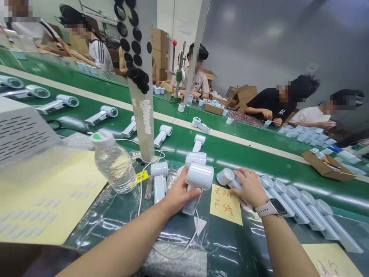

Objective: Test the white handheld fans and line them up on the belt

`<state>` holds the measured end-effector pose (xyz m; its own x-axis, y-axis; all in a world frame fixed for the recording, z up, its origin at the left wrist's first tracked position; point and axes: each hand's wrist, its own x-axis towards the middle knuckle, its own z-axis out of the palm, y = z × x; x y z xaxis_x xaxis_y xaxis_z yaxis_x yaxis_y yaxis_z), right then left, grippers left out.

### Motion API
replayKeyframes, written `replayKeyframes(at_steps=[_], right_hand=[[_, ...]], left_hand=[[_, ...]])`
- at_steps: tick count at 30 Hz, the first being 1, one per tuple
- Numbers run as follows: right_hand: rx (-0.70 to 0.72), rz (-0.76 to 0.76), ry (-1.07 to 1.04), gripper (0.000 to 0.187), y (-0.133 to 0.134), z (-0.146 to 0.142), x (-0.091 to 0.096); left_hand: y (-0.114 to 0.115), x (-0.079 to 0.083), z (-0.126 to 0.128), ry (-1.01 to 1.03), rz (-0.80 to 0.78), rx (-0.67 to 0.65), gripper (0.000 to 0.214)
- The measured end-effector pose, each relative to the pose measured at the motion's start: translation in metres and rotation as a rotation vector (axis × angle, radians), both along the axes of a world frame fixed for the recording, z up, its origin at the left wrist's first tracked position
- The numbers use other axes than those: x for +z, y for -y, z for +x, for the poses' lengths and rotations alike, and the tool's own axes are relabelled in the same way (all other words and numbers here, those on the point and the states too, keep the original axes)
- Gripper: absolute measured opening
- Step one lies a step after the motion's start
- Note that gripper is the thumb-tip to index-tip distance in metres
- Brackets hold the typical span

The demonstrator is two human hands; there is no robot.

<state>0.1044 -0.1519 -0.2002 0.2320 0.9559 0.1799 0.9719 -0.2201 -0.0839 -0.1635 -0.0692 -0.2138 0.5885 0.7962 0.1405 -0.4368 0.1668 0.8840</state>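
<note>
A: What sits at the left end of the green conveyor belt (268, 165)?

B: A pale yellow sheet (49, 200) lies along the near edge. Just right of it, a clear water bottle (114, 163) with a white cap sits tilted, and a white cable (140, 196) runs past it toward the hands.

A: And next along?

B: A white handheld appliance (159, 181) stands upright, its round head on top. Right beside it, the left hand (179, 194) is wrapped around the handle of a second white appliance (196, 181), fingers curled closed and the head rising above them.

A: What's right of that?

B: A yellow note (226, 204) with red handwriting lies flat on the near side of the belt. Above and beside it, the right hand (250, 188), with a smartwatch (271, 207) on its wrist, lies over a third white appliance (227, 179), which is on its side. The fingers rest across it, but I can't tell whether they close around it.

A: Anything further right?

B: A slanted row of matching white appliances (305, 204) lies side by side, running to the belt's right edge. Past them, a flattened cardboard box (325, 167) sits on the far side.
</note>
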Motion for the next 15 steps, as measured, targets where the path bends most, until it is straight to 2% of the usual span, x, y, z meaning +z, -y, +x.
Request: replayKeyframes(at_steps=[3, 6, 10, 12, 15], right_hand=[[-0.039, 0.109, -0.055, 0.070, 0.007, -0.018, 0.000], [-0.071, 0.196, -0.226, 0.039, 0.008, -0.069, -0.010], [0.037, 0.122, -0.461, 0.002, -0.003, -0.148, -0.029], [0.061, 0.108, -0.564, 0.008, -0.005, -0.166, -0.032], [0.052, 0.072, -0.781, 0.009, 0.007, -0.168, -0.027]], left_hand=[[0.001, -0.001, 0.000, 0.018, -0.040, 0.027, 0.069], [-0.002, 0.003, -0.003, 0.034, -0.117, 0.040, 0.067], [-0.011, 0.016, -0.011, 0.099, -0.127, 0.091, 0.069], [-0.015, 0.022, -0.014, 0.184, -0.141, 0.116, 0.062], [-0.017, 0.027, -0.016, 0.289, -0.222, 0.065, 0.060]])
